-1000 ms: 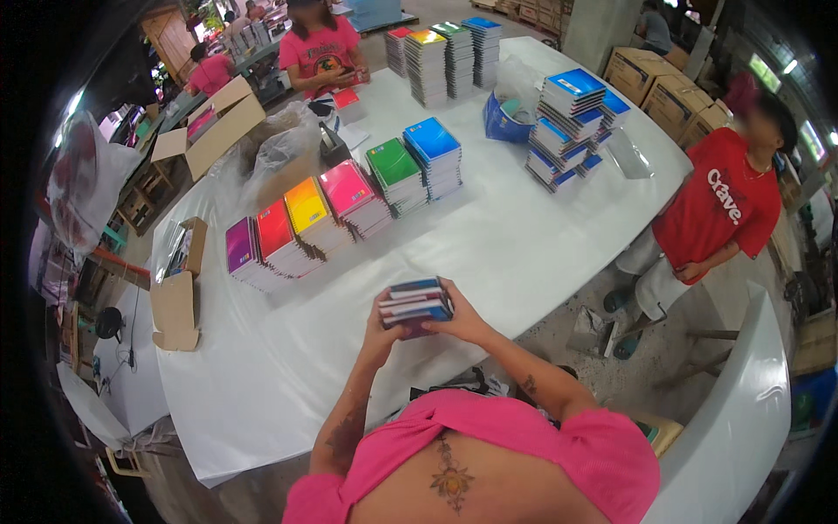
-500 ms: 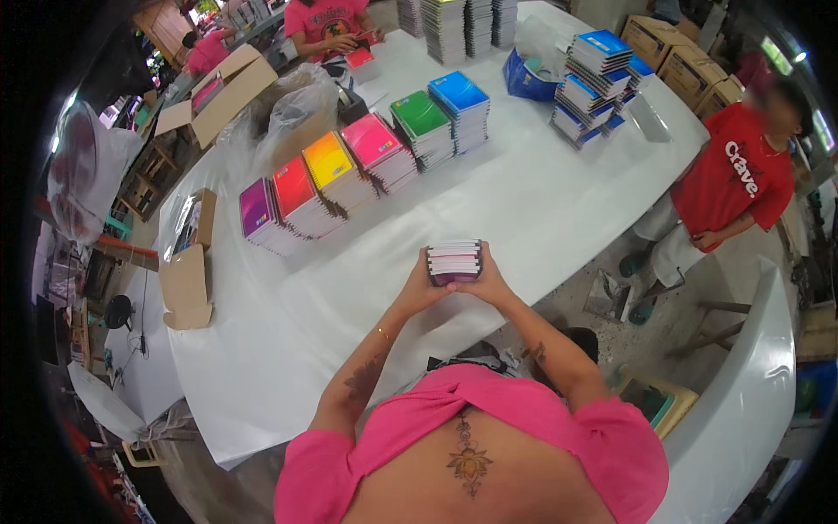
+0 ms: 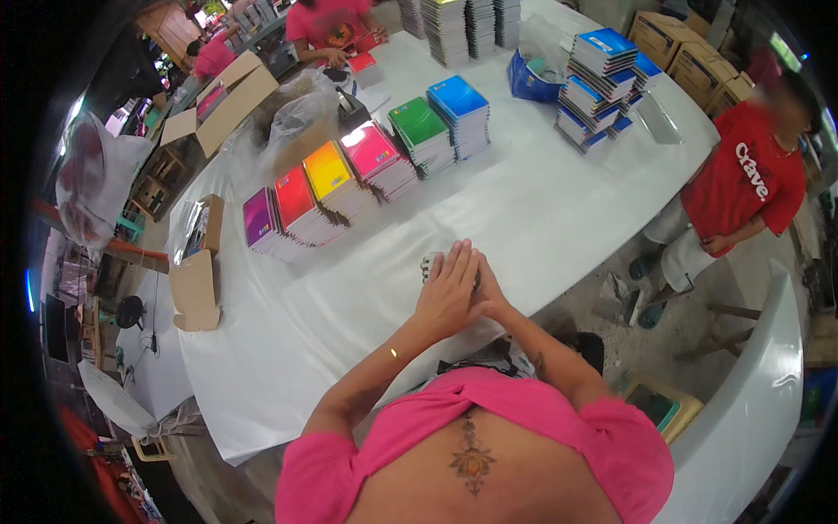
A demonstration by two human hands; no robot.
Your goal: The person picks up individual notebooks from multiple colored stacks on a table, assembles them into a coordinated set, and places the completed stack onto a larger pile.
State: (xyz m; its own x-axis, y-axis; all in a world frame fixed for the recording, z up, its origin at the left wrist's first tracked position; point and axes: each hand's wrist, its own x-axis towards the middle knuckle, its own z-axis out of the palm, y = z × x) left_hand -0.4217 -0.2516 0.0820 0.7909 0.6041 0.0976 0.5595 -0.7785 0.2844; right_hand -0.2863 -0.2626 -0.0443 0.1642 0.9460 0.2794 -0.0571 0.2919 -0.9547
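Near the table's front edge, in front of my body, is a small stack of spiral notebooks [image 3: 427, 267], mostly hidden by my hands. My left hand [image 3: 449, 293] lies over it with its fingers stretched out and close together. Along the right side of the stack, my right hand [image 3: 491, 287] is bent round it, its fingertips partly covered. Beyond my hands runs a slanting row of notebook piles with purple [image 3: 260, 217], red [image 3: 295, 196], yellow [image 3: 328, 170], pink [image 3: 370, 148], green [image 3: 420, 121] and blue [image 3: 458, 96] covers.
Crooked stacks of blue notebooks [image 3: 601, 87] stand at the table's far right, beside a blue bag [image 3: 534, 83]. Taller notebook stacks [image 3: 445, 31] are at the back. An open carton [image 3: 196, 293] lies at left. One person [image 3: 744, 179] stands at right, another [image 3: 330, 26] works across the table.
My left hand has left the stack's left side and now lies flat across it. My right hand stays at its right side. The notebooks' page edges are now largely covered.
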